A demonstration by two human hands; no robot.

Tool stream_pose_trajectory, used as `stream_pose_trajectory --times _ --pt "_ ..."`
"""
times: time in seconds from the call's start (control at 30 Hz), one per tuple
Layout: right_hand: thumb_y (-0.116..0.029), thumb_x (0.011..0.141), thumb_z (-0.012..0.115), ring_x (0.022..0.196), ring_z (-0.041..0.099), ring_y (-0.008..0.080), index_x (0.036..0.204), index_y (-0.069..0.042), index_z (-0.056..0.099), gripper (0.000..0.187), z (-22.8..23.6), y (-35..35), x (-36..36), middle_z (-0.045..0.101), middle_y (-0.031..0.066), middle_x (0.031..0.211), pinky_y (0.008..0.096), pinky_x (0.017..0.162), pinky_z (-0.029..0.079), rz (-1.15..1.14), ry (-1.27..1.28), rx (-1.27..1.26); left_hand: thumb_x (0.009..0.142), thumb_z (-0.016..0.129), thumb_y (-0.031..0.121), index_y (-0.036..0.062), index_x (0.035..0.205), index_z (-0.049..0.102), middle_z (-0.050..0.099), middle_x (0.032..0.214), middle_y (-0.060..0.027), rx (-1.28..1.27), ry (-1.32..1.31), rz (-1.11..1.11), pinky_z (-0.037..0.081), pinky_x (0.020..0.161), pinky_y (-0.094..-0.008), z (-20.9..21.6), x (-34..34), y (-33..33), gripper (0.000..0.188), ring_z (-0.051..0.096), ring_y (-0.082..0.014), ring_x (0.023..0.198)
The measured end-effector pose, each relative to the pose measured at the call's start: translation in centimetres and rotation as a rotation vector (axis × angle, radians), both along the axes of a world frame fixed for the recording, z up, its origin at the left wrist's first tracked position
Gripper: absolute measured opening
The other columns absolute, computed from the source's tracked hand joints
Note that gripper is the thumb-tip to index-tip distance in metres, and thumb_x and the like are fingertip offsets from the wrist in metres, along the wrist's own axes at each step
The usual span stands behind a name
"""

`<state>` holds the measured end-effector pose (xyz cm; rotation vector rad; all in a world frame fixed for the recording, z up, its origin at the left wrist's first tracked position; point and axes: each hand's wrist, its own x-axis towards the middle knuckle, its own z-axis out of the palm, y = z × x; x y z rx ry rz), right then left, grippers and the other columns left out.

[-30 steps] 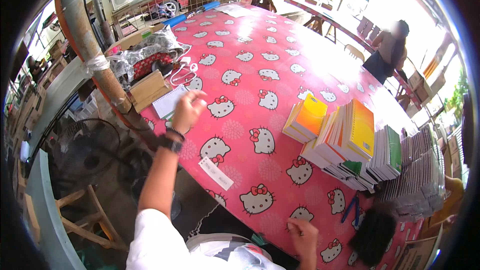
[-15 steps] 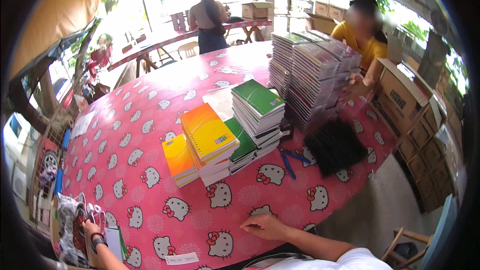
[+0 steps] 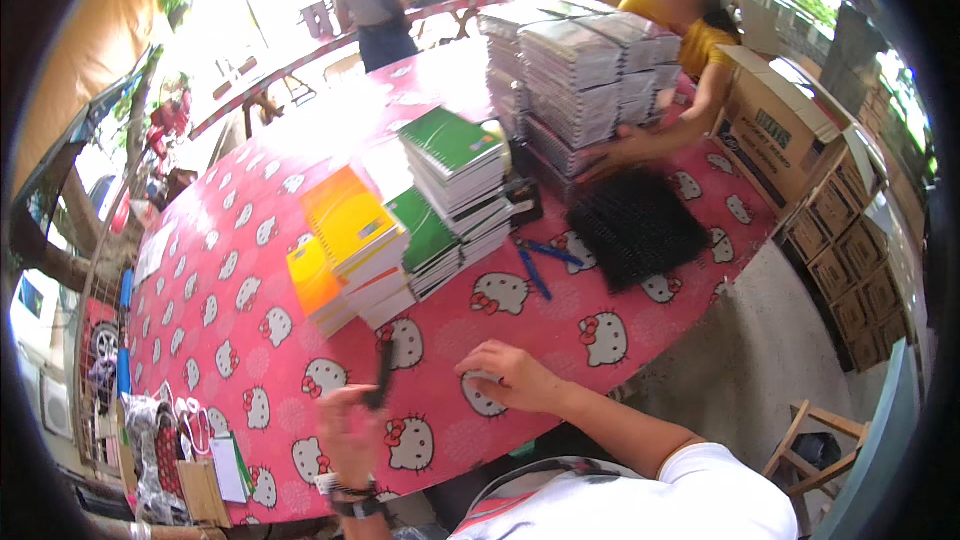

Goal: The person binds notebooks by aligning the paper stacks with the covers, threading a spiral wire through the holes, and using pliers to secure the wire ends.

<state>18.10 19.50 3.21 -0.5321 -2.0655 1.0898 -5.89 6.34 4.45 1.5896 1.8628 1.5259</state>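
Observation:
My left hand [image 3: 350, 425], smeared by motion, is closed around a slim black object [image 3: 383, 375] that points up over the near part of the table. Its exact kind is too blurred to tell. To its right, my right hand [image 3: 500, 375] is low over the pink tablecloth [image 3: 450, 475], its fingers loosely stretched and holding nothing. Beyond both hands stand stacks of yellow-orange spiral notebooks [image 3: 350, 220] and green spiral notebooks [image 3: 450, 145]. A blue-handled tool, like pliers [image 3: 537, 268], lies right of the stacks.
Beside the pliers lies a black, coil-like bundle [image 3: 638, 230]. Behind it rise tall stacks of wrapped notebooks [image 3: 580, 70], where a co-worker in yellow [image 3: 715, 45] reaches in. Cardboard boxes [image 3: 775, 135] line the right side. Bags [image 3: 165, 450] and cards stand at the near left edge.
My left hand has come from the bags at the left edge to the middle front, now with the black object. The co-worker's arm has reached further along the wrapped stacks. The view has shifted.

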Motion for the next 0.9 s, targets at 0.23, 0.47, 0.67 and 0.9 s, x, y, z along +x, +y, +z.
stream_pose_trajectory --times 0.23,0.47,0.67,0.9 --pt "-0.006 0.082 0.061 0.075 0.061 0.0267 0.098 -0.006 0.064 0.017 1.6 3.7 11.9 0.061 0.0116 0.091 0.0355 0.074 0.05 -0.478 0.107 -0.094 0.072 0.07 0.004 0.0066 0.11 0.058 0.059 0.103 -0.0107 -0.063 0.236 -0.536 0.047 0.082 -0.0356 -0.4 11.4 9.1 0.04 0.057 -0.0269 0.096" --pt "-0.005 0.078 0.059 0.094 0.057 0.0239 0.088 -0.006 0.063 0.01 7.2 10.9 13.8 0.062 0.0056 0.096 0.0392 0.082 0.042 -0.671 -0.162 0.661 0.073 0.07 0.009 0.0074 0.105 0.061 0.059 0.101 -0.0116 0.019 0.405 -0.742 0.046 0.082 -0.0407 -1.8 15.4 15.1 0.033 0.055 -0.0318 0.096" --pt "-0.023 0.087 0.046 0.13 0.033 0.0262 0.115 -0.011 0.06 0.034 4.8 25.8 9.1 0.052 0.0061 0.126 0.0538 0.106 0.019 -0.647 -1.334 1.321 0.074 0.067 0.007 0.0107 0.106 0.062 0.059 0.102 -0.0086 0.06 0.417 -0.769 0.045 0.084 -0.0392 -3.9 18.0 17.0 0.032 0.054 -0.0293 0.096" --pt "-0.032 0.095 0.031 0.143 0.005 0.0256 0.14 -0.028 0.035 0.046 1.4 38.3 8.5 0.013 0.0006 0.154 0.0597 0.109 -0.002 -0.472 -1.895 1.047 0.074 0.067 0.003 0.0113 0.11 0.062 0.059 0.107 -0.0082 -0.015 0.217 -0.855 0.046 0.085 -0.0373 -3.9 16.9 16.7 0.037 0.054 -0.0284 0.099"
